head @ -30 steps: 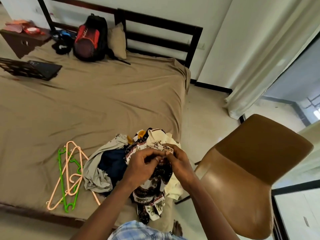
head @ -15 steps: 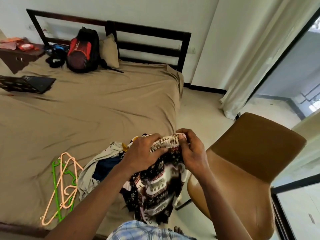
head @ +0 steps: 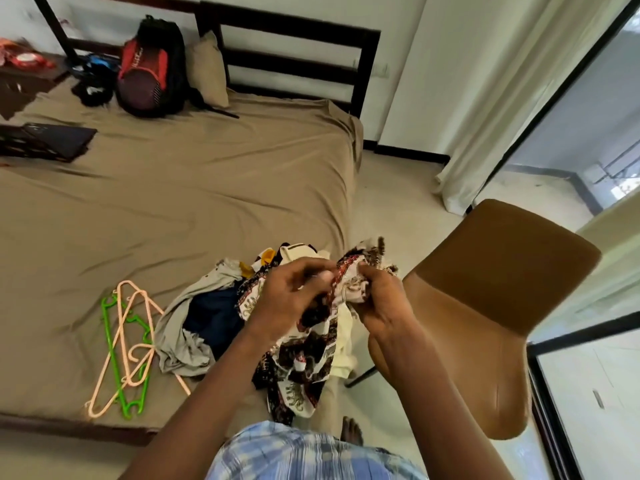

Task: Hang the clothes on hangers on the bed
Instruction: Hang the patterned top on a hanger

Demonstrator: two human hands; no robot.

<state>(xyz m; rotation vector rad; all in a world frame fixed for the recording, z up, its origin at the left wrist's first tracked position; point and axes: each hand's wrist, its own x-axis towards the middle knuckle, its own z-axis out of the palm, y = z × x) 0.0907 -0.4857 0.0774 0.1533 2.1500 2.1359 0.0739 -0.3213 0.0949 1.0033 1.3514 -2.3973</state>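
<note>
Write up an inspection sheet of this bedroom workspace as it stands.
Surface: bed sheet, tan, wrinkled.
Job's things: patterned garment held over the bed's near edge; clothes pile beside it; hangers, peach and green, lying left of the pile.
Clutter: backpack and pillow against the headboard; laptop at the left.
Grippers: left hand and right hand both grip the patterned garment.
Cables: nothing seen.
Surroundings: brown chair to the right; white curtain beyond it.

backpack (head: 150,69) red and black, upright | pillow (head: 207,69) tan, touching backpack's right side | dark bundle (head: 93,90) just left of backpack | laptop (head: 52,142) lying flat, far left | chair (head: 485,306) brown, right foreground | curtain (head: 485,116) white, hanging beyond chair | nightstand (head: 20,88) dark, top-left corner
</note>
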